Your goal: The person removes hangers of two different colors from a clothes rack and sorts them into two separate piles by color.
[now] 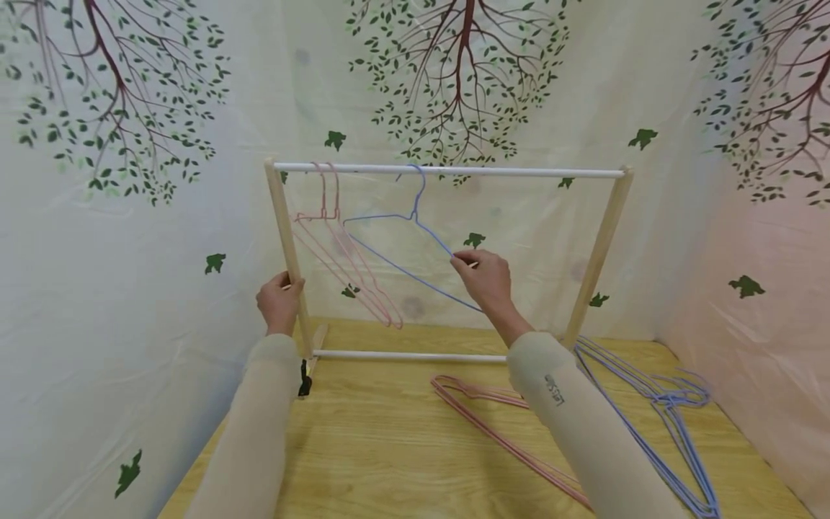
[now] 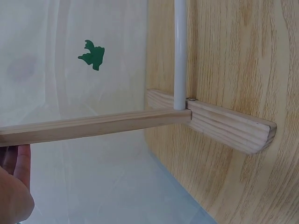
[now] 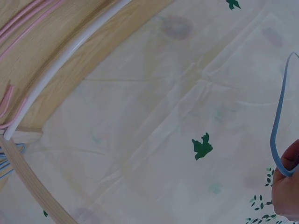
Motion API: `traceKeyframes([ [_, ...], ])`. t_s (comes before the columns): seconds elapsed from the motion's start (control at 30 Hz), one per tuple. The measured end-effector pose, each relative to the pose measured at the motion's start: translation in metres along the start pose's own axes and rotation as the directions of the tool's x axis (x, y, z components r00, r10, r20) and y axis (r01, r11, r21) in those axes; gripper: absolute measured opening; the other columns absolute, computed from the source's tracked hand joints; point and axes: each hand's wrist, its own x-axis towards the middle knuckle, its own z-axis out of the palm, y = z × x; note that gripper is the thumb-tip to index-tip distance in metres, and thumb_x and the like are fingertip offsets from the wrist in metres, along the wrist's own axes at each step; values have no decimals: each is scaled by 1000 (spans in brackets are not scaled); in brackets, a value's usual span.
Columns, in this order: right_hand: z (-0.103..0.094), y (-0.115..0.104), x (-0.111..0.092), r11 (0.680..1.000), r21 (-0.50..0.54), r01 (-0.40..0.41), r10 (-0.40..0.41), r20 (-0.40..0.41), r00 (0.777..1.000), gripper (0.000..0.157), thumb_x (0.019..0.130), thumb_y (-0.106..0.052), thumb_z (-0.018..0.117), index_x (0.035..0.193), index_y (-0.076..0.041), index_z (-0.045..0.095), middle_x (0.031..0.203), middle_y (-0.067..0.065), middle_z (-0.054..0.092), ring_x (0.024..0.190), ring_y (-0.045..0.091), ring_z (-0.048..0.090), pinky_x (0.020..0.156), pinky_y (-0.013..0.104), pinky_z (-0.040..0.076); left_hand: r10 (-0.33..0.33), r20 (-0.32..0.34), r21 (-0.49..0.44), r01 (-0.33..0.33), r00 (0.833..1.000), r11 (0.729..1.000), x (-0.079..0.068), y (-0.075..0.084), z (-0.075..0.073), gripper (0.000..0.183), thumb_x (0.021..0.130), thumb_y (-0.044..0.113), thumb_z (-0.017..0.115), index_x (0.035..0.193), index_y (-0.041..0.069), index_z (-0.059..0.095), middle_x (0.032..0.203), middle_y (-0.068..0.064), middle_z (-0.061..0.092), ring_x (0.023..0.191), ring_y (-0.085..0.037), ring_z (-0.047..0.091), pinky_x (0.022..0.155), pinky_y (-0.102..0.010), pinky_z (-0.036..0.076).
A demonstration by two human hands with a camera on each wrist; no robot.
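A blue hanger hangs by its hook on the white top bar of a wooden rack. My right hand pinches its right shoulder between thumb and fingers; the right wrist view also shows this hand on the blue hanger. With my left hand I hold the rack's left wooden post at mid-height. In the left wrist view the fingers of that hand reach behind the post. Two pink hangers hang left of the blue one.
Pink hangers lie on the wooden table, partly under my right forearm. Several blue hangers are piled at the table's right side. A black object is by the left post's foot. Printed curtains surround the table.
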Motion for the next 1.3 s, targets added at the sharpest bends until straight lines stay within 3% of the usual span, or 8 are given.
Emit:
traceKeyframes([
  [0.23,-2,0,-1,998,59,7,-2,-86,996,19,91,-18,73,103,-6,79,94,11,74,77,24,66,64,28,49,48,-12,15,-48,999,999,-1,0,2,28,94,11,68,119,-2,71,111,-20,71,99,-36,67,89,-45,52],
  [0.43,-6,4,-4,993,119,2,17,-161,987,20,91,-19,72,103,-5,79,96,12,74,78,24,66,63,24,48,49,-19,30,-49,999,998,1,-2,3,27,93,11,68,116,-2,72,110,-19,71,99,-35,67,90,-44,51],
  [0.7,-16,24,-20,979,202,1,51,-255,966,17,91,-17,74,102,-6,79,91,9,73,69,5,60,58,16,46,50,0,28,-50,999,998,6,-3,7,27,94,11,67,117,-2,72,110,-19,71,98,-36,66,89,-45,52],
  [1.0,-33,51,-35,962,254,101,2,-376,927,14,88,-10,76,97,-1,78,86,14,71,65,-4,59,55,13,45,56,-9,26,-55,998,998,8,-6,7,27,94,11,66,117,-2,71,112,-20,71,101,-35,66,92,-44,50],
  [1.1,-40,56,-42,958,271,92,20,-386,922,14,88,-11,76,97,-1,78,83,10,71,65,-3,60,53,12,45,55,-10,23,-55,998,998,8,-6,8,27,93,10,67,117,-2,71,111,-19,71,100,-35,66,91,-44,50],
  [1.3,-56,62,-57,949,305,75,52,-388,920,15,90,-6,72,100,5,76,79,-11,65,66,-3,60,54,11,46,67,-10,19,-67,998,998,9,-5,8,27,93,11,68,116,-2,72,110,-20,71,98,-36,66,91,-44,50],
])
